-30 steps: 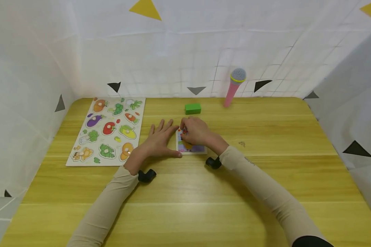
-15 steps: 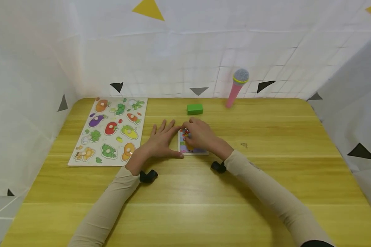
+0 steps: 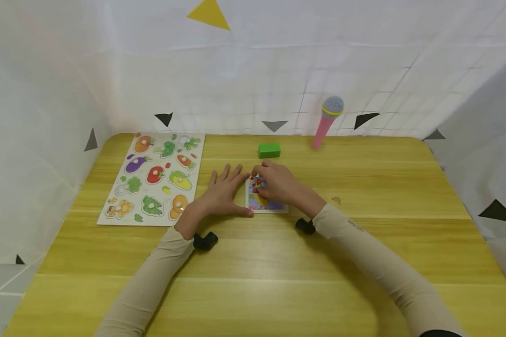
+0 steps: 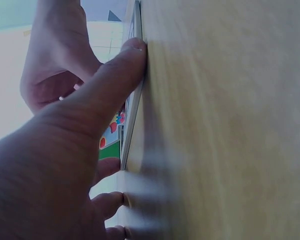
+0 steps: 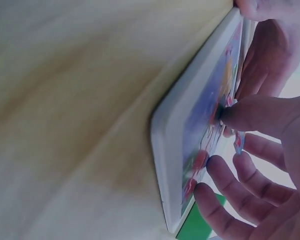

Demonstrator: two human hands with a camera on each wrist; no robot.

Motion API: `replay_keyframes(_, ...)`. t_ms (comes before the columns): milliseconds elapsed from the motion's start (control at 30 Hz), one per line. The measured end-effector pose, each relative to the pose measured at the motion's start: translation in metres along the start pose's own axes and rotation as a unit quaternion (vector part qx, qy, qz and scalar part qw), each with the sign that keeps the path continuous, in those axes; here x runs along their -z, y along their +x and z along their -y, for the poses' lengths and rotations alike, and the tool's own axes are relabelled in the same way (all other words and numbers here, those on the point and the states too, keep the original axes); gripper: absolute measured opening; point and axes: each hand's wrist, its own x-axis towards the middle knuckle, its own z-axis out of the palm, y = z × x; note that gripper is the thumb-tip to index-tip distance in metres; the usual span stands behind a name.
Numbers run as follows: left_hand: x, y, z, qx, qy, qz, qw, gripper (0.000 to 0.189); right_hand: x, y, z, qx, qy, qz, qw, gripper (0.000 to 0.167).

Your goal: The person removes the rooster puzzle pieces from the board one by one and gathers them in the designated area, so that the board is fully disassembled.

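A small jigsaw puzzle [image 3: 274, 206] with a pale frame and a colourful cartoon picture lies flat on the wooden table. My left hand [image 3: 217, 196] rests at its left side, fingers spread. Its thumb [image 4: 132, 55] touches the near left corner, and the index fingertip is at the far left corner. Over the picture, my right hand [image 3: 280, 185] pinches a small puzzle piece [image 5: 239, 143] between thumb and index finger, tilted up from the board. The other right fingertips [image 5: 202, 189] reach down to the picture's far edge. Part of the picture is hidden beneath this hand.
A green block [image 3: 269, 150] sits just beyond the puzzle. Further right, a pink toy microphone [image 3: 326, 121] stands near the back edge. At left lies a white vegetable peg board [image 3: 152, 180]. White sheeting [image 3: 236, 70] hangs behind the table.
The view has shifted slightly, moving the scene right. My right wrist has swung a little right and nearer, uncovering more of the yellow figure. The left hand keeps its place at the puzzle.
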Motion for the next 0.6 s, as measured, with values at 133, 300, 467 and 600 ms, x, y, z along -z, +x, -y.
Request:
replay_keyframes(133,0.000,0.001,-0.001,-0.001,0.001,0.002,1.0000,0.109,0.000,-0.002,0.000,0.003,-0.007,-0.004,1.0000,0.036)
replay_keyframes(300,-0.002,0.002,-0.002,-0.003,0.001,0.009,1.0000,0.109,-0.002,-0.006,-0.003,0.007,-0.011,-0.018,0.9997,0.036)
replay_keyframes(467,-0.002,0.000,-0.001,0.003,0.004,0.009,0.9999,0.109,-0.001,-0.009,-0.005,0.028,0.012,-0.037,0.9989,0.033)
replay_keyframes(600,-0.001,-0.001,-0.002,0.002,0.000,0.005,1.0000,0.110,0.001,-0.015,-0.008,0.047,0.023,-0.052,0.9973,0.031)
